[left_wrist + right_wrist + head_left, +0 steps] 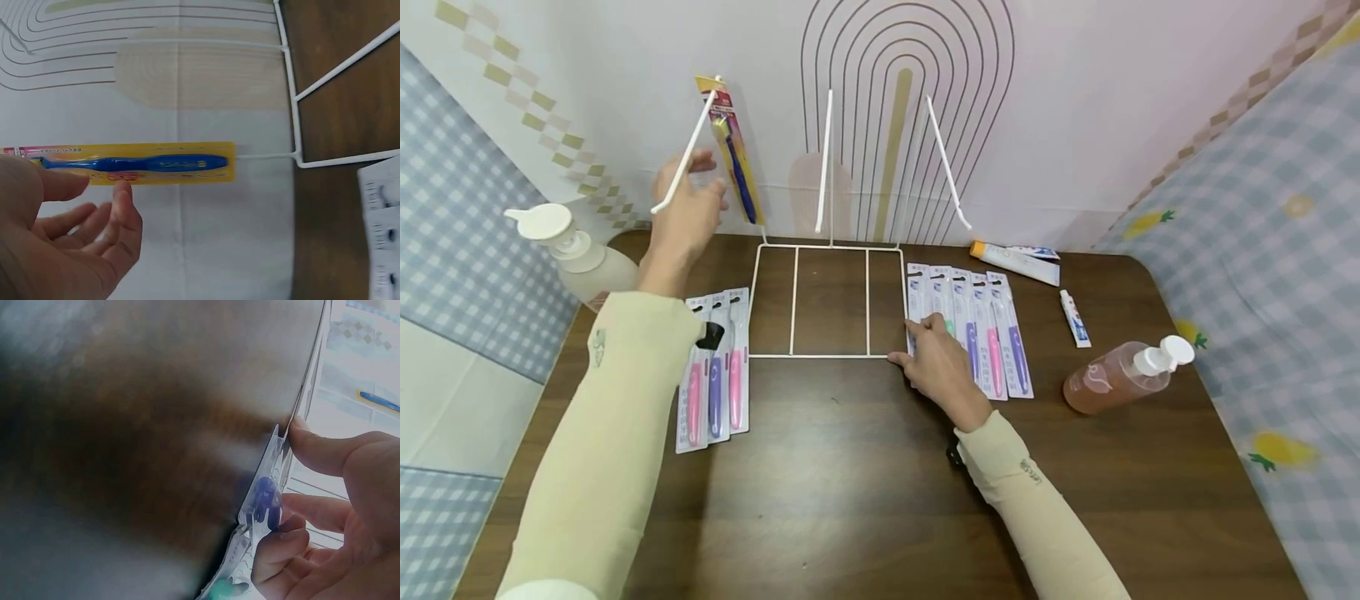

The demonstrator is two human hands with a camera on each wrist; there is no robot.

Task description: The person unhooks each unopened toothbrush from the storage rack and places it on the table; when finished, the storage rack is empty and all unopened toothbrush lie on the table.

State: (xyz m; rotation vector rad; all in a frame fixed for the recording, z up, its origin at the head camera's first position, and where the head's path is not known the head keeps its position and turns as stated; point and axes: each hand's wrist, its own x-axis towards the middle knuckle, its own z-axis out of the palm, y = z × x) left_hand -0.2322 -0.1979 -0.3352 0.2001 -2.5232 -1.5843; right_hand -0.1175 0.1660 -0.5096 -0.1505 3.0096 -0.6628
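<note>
A yellow-and-red packaged toothbrush [739, 171] with a blue handle hangs from the left prong of a white wire display rack [793, 300]. My left hand [688, 208] is beside this package, fingers loosely bent, thumb and fingertips near its edge in the left wrist view. At the rack's front right corner, my right hand [938, 360] pinches the base wire between thumb and index finger. Its other fingers curl over the leftmost of several packaged toothbrushes [916, 283] lying right of the rack; a purple handle [267, 499] shows beside them in the right wrist view.
Three packaged toothbrushes [715, 367] lie left of the rack. A white-topped pump bottle [598, 271] stands behind my left forearm. Toothpaste tubes [1018, 263], a small tube [1075, 318] and a pink pump bottle [1112, 379] are on the right. Two bare prongs [825, 162] jut forward.
</note>
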